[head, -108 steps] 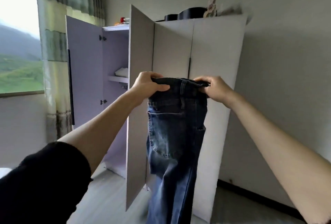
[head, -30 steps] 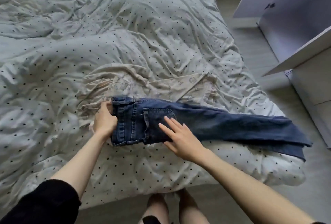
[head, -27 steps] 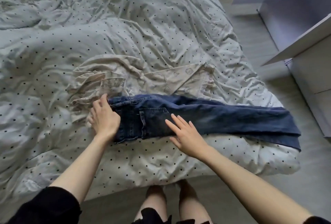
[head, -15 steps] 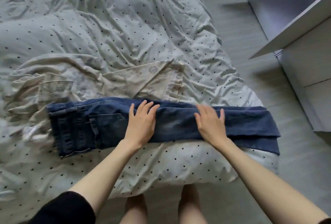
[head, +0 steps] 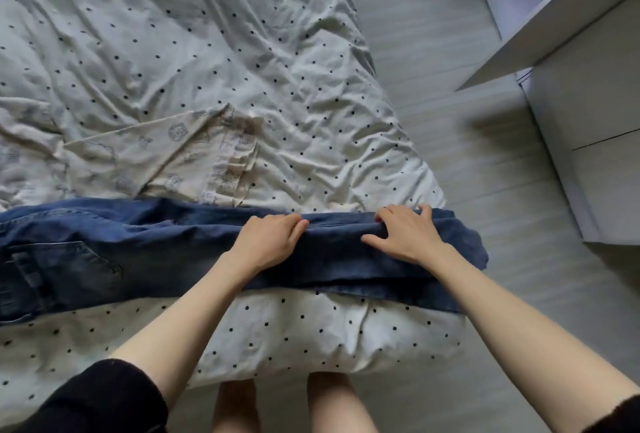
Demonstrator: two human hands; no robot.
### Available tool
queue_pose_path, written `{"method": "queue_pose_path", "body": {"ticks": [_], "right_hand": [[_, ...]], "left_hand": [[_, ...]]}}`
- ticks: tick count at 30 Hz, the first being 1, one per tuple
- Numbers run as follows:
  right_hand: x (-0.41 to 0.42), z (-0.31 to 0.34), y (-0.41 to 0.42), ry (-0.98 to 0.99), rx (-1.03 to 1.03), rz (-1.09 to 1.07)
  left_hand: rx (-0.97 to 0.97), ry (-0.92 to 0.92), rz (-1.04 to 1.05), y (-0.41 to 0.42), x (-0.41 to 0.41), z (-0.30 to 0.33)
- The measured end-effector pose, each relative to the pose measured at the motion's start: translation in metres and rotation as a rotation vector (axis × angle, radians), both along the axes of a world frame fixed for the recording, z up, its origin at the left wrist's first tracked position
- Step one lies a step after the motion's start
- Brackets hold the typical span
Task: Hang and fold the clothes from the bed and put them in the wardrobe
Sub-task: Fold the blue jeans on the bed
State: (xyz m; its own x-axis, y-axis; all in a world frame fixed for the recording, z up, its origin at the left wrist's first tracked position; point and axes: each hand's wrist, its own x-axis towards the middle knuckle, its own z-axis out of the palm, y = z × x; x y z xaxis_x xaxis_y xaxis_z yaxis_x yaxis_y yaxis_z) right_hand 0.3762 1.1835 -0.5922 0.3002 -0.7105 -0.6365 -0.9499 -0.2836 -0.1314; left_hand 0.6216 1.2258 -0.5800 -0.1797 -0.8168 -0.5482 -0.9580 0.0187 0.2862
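Slid rightward along the jeans (head: pixel 166 252) since half a second ago; left hand (head: pixel 266 242) and right hand (head: pixel 405 235) both now clutching the far leg edge, near the hem.

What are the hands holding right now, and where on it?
Both grip the jeans at the far edge of the legs: left hand around mid-leg, right hand near the hem end, fingers curled over the denim.
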Motion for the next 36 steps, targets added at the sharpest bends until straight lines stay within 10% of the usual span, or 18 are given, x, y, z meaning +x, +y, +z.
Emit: {"method": "queue_pose_path", "body": {"ticks": [9,18,27,36], "right_hand": [[-0.054,0.009,0.004,-0.001,-0.045,0.074],[-0.099,0.006,0.038,0.086,0.043,-0.021],[-0.104,-0.010,0.047,0.015,-0.214,0.025],[-0.104,0.032,-0.006,-0.197,-0.347,-0.203]], "left_hand": [[0.181,-0.041,-0.063,-0.009,-0.014,0.005],[-0.399,-0.039,-0.172,0.018,-0.048,0.013],[-0.109,-0.278,-0.290,0.039,-0.084,-0.027],[-0.332,0.137,0.161,-0.023,-0.064,0.037]]}}
